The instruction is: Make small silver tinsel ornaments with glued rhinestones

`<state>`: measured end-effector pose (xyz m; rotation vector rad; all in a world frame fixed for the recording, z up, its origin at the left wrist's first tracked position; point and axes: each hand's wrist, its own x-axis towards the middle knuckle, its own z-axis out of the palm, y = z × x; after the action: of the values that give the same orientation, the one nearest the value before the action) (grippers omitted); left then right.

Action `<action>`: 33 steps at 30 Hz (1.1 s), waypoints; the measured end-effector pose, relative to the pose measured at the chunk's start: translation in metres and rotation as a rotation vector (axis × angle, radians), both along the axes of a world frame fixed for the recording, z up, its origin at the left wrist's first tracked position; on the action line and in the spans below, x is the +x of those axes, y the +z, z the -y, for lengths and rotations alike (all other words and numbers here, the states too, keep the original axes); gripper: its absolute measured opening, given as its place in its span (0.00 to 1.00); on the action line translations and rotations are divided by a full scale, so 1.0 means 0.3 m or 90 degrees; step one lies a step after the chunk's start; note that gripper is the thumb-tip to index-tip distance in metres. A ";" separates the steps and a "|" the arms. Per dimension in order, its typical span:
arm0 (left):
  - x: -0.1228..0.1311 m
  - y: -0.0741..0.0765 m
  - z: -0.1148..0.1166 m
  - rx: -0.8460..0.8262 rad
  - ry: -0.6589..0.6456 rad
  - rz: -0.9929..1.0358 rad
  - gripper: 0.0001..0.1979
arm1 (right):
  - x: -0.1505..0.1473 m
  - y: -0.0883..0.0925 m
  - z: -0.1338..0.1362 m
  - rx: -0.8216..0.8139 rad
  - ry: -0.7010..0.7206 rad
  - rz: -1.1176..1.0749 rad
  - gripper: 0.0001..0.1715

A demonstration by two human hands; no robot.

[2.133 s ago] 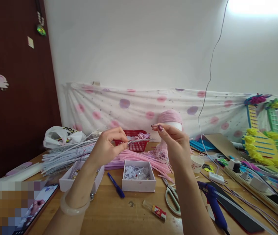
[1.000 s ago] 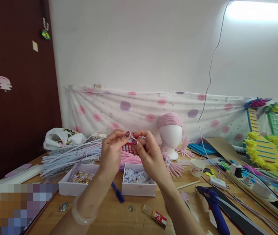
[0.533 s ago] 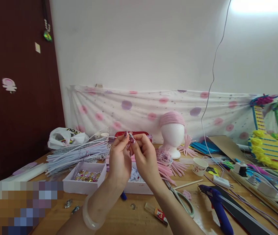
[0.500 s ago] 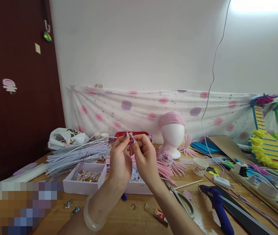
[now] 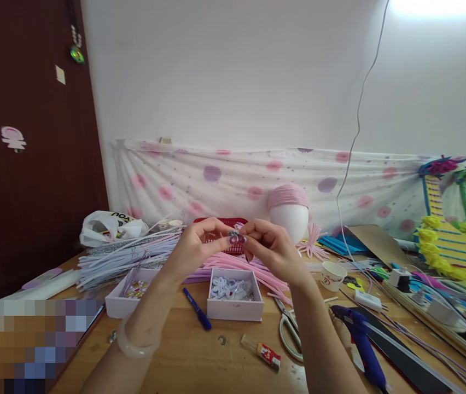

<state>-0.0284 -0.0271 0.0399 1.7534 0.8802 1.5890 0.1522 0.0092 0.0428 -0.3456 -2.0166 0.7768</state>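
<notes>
My left hand and my right hand meet in front of me above the table, fingertips pinched together. Between them is a small silvery piece, mostly covered by the fingers, so its kind is unclear. Below the hands stands a white box holding pale flower shapes and clear bits. A second white box, with gold and coloured beads, is partly behind my left forearm. Another small silvery piece lies on the table beside my left wrist.
A blue pen, a glue tube, scissors and a purple glue gun lie nearby. Behind are pipe cleaners, a red basket and a white foam head. A paper cup and power strip stand right.
Both wrists have spread outward and the hands have turned more sideways, fingertips shifting slightly right and down. The pen and the flower box now show between the forearms.
</notes>
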 end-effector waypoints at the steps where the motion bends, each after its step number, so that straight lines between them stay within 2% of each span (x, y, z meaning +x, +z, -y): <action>1: -0.022 0.008 0.015 0.023 0.022 -0.110 0.04 | 0.015 0.006 0.002 0.029 0.003 0.055 0.05; 4: -0.058 0.023 0.059 0.050 0.085 -0.337 0.03 | 0.025 0.011 0.013 0.133 0.010 0.201 0.07; 8: -0.056 0.015 0.074 0.063 0.133 -0.541 0.04 | -0.006 0.000 0.025 0.221 0.004 0.338 0.11; 10: -0.049 0.003 0.059 0.106 0.154 -0.607 0.06 | -0.020 -0.006 0.028 0.240 -0.027 0.368 0.12; 13: -0.043 -0.016 0.026 0.170 0.154 -0.635 0.08 | -0.026 -0.009 0.028 0.259 -0.062 0.370 0.14; 16: -0.044 -0.028 0.001 0.197 0.133 -0.593 0.10 | -0.013 -0.005 0.023 0.249 -0.072 0.343 0.15; 21: -0.041 -0.021 0.002 0.244 0.128 -0.459 0.11 | 0.019 0.008 0.021 0.168 -0.099 0.287 0.15; 26: -0.050 0.004 0.025 0.169 0.094 -0.363 0.10 | 0.027 0.017 0.040 0.105 -0.078 0.246 0.11; 29: -0.063 0.013 0.020 0.158 0.083 -0.277 0.09 | 0.023 0.012 0.038 0.079 -0.069 0.186 0.09; 33: -0.074 0.013 -0.002 0.133 0.016 -0.121 0.11 | 0.016 0.000 0.023 0.029 -0.049 0.124 0.08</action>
<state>-0.0507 -0.0267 0.0439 2.0745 0.8516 1.5980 0.1569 0.0022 0.0427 -0.4859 -2.1846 0.6700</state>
